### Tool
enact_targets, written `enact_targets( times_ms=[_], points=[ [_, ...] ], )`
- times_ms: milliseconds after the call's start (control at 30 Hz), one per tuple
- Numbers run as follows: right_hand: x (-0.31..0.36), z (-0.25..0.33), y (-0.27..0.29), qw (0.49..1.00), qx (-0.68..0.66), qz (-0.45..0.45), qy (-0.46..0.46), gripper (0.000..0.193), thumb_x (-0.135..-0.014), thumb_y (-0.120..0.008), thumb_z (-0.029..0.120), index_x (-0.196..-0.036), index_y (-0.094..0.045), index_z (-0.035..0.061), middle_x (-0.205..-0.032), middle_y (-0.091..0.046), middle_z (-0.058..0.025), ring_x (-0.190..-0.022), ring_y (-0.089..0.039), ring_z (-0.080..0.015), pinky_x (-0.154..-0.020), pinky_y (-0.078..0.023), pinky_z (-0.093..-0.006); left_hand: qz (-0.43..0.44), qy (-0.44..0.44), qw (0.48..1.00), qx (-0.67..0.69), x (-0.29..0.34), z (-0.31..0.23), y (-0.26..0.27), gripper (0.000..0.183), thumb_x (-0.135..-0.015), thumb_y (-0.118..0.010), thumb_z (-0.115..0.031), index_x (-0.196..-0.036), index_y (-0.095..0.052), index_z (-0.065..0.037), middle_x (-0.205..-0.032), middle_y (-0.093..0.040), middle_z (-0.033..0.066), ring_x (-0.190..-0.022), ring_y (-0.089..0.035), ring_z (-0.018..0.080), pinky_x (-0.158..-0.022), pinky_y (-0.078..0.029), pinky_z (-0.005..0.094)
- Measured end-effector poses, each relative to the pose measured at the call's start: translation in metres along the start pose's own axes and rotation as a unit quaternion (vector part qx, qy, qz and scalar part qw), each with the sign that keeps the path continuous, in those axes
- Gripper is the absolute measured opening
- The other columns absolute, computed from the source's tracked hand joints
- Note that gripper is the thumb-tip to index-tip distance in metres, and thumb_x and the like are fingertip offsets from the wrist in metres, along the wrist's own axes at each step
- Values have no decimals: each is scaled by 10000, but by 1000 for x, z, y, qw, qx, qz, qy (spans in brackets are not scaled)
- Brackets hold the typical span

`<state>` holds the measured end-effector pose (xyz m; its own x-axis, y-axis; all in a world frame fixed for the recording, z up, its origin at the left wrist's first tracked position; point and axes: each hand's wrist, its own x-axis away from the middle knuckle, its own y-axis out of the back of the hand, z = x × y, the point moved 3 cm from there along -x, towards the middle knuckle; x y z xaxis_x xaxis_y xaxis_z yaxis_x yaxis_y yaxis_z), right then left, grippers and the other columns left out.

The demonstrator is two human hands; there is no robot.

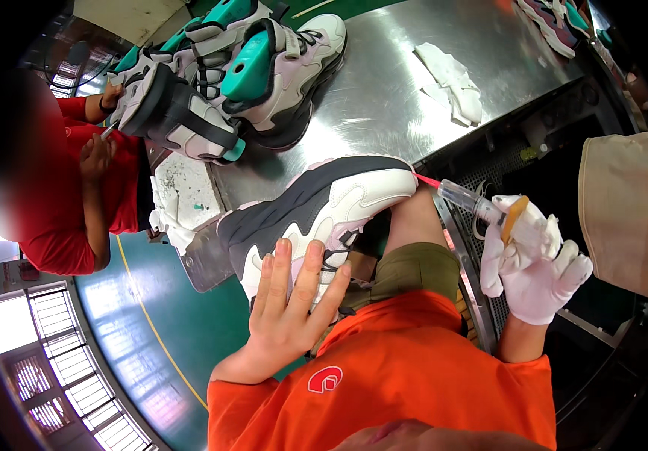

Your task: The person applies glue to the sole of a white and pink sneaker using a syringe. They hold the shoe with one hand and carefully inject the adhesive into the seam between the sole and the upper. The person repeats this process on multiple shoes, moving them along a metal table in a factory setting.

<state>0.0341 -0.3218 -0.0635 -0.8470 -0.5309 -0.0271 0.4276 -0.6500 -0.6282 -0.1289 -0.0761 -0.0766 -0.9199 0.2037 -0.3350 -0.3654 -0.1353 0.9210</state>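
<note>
Head view: bare left hand [290, 301] flat, fingers spread, pressing grey-white sneaker [324, 207] resting on lap at steel table [384, 90] edge. Gloved right hand [534, 259] gripping syringe [470, 201], red tip touching sneaker toe. Teal-soled sneakers [226, 71] piled behind.

We cannot see the sneaker's [324, 214] heel end behind our left hand [290, 304], the syringe's [468, 200] plunger inside our gloved right hand [534, 263], or the co-worker's [53, 195] blurred upper part.

Sneaker [324, 207] — white with grey panels. Right hand [536, 264] in a white glove; syringe [465, 200] clear, pink-tipped. Shirt [406, 368] — orange.
</note>
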Motion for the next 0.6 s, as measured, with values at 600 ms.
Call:
enact_targets(
  times_ms=[600],
  points=[
    [5, -28, -13, 987, 115, 50, -98, 1180, -412, -988, 331, -1296, -445, -231, -1010, -635, -244, -818, -657, -272, -741, -585, -367, 59, 42, 989, 126, -35, 28, 27, 541, -629, -690, -28, -1158, -707, -140, -1337, -591, 215, -1243, -556, 432, -979, -499, 458]
  ],
)
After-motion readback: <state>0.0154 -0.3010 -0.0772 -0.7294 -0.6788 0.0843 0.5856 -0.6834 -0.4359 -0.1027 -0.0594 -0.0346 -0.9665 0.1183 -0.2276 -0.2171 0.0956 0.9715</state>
